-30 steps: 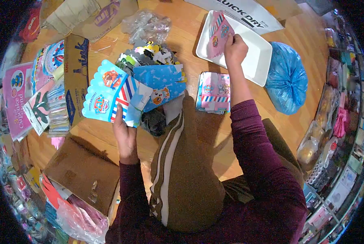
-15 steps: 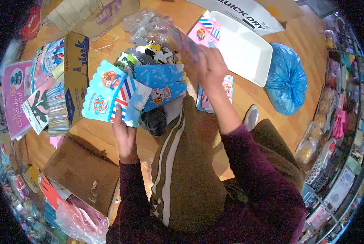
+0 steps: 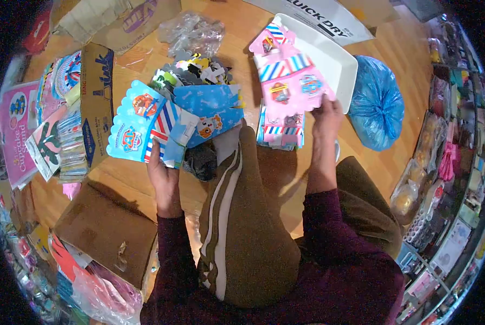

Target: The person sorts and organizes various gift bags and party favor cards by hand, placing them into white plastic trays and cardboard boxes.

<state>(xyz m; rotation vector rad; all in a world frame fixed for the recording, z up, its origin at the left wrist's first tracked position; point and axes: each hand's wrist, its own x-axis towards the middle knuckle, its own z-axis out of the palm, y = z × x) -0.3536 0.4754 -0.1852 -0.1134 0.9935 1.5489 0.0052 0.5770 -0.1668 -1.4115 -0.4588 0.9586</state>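
My left hand (image 3: 164, 181) is closed on a light-blue flat popcorn box (image 3: 137, 122) with a scalloped edge, striped band and cartoon pups. Its thumb lies across the lower edge. Another blue box (image 3: 210, 111) with bone prints lies just beyond, on a pile of black, white and green cut pieces (image 3: 199, 73). My right hand (image 3: 328, 116) pinches the corner of a pink flat popcorn box (image 3: 288, 81), its scalloped edge towards me. This pink box partly covers the white tray (image 3: 348, 86) and sits above a stack of pink and blue boxes (image 3: 280, 132) on the floor.
A tied blue plastic bag (image 3: 377, 103) is right of the tray. On the left, an open carton (image 3: 97, 103) stands beside party packs, with a brown box (image 3: 110, 233) nearer me. Clear plastic wrap (image 3: 194, 32) lies at the back. Stocked shelves (image 3: 448, 216) line the right.
My right hand has swung right and slightly towards me, bringing the pink box flat into view over the tray and stack. My left hand has hardly moved.
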